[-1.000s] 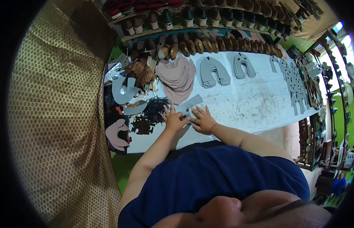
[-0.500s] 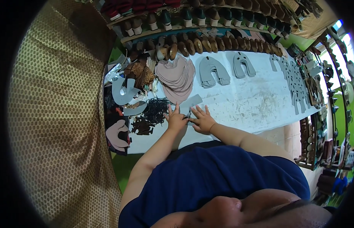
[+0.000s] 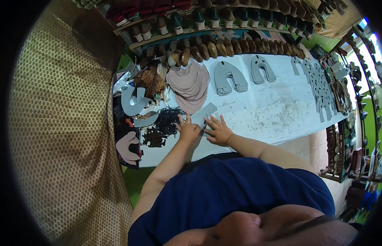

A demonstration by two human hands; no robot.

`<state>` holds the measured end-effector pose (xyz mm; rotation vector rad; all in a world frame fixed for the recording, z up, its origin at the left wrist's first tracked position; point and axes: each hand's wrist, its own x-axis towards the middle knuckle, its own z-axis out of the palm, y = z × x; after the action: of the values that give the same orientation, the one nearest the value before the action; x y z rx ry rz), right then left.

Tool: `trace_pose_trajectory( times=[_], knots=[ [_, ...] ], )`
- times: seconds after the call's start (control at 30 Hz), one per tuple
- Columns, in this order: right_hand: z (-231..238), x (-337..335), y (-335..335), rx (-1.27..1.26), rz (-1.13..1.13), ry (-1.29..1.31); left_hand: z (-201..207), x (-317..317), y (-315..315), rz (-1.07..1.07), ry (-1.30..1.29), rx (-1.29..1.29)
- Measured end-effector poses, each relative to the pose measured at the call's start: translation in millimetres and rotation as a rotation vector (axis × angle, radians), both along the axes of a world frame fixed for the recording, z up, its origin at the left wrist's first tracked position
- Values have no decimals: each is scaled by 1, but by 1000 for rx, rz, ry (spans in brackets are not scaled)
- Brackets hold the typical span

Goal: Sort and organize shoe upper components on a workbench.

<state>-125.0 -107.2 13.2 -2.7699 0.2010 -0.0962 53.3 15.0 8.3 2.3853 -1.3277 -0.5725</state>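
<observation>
On the white-covered table, a flat grey strip (image 3: 206, 111) lies slanted in front of me. My left hand (image 3: 189, 131) rests at its near left side, fingers stretched and apart, thumb toward the strip. My right hand (image 3: 219, 132) lies over its near right end with the fingers spread. Something small and dark shows between the hands, too small to make out. Just left of my left hand is a heap of thin black straps (image 3: 168, 120). A pile of small brown pieces (image 3: 154, 137) sits nearer me.
Stacked pinkish-beige cut pieces (image 3: 189, 84) lie beyond my hands. Grey arch-shaped pieces stand in stacks (image 3: 229, 78) farther right, with more (image 3: 318, 88) along the table's right end. Shoe lasts (image 3: 223, 48) line the back. A patterned curtain (image 3: 67, 135) hangs at left.
My hands have drawn slightly apart at the thumb and fingertips. The left hand has shifted a little left, and the grey strip stays in about the same place.
</observation>
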Motion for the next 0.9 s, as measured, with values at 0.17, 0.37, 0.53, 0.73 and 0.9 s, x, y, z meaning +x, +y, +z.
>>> trace_pose_trajectory(
  times=[0.17, 0.37, 0.53, 0.73, 0.9],
  knots=[
    [0, 2, -3, 12, 0, -26, 15, 0, -5, -18, -115, 93],
    [-3, -2, -4, 56, -9, -85, 22, -6, -8, -29, -54, -20],
    [2, -3, -1, 59, 2, -83, 6, -8, -9, -19, -104, 86],
    [-2, -4, 0, 65, 2, -165, 2, -6, -10, -72, -145, 51],
    [-5, -2, -2, 78, -10, -167, 10, -15, -13, -10, -164, 82]
  ],
)
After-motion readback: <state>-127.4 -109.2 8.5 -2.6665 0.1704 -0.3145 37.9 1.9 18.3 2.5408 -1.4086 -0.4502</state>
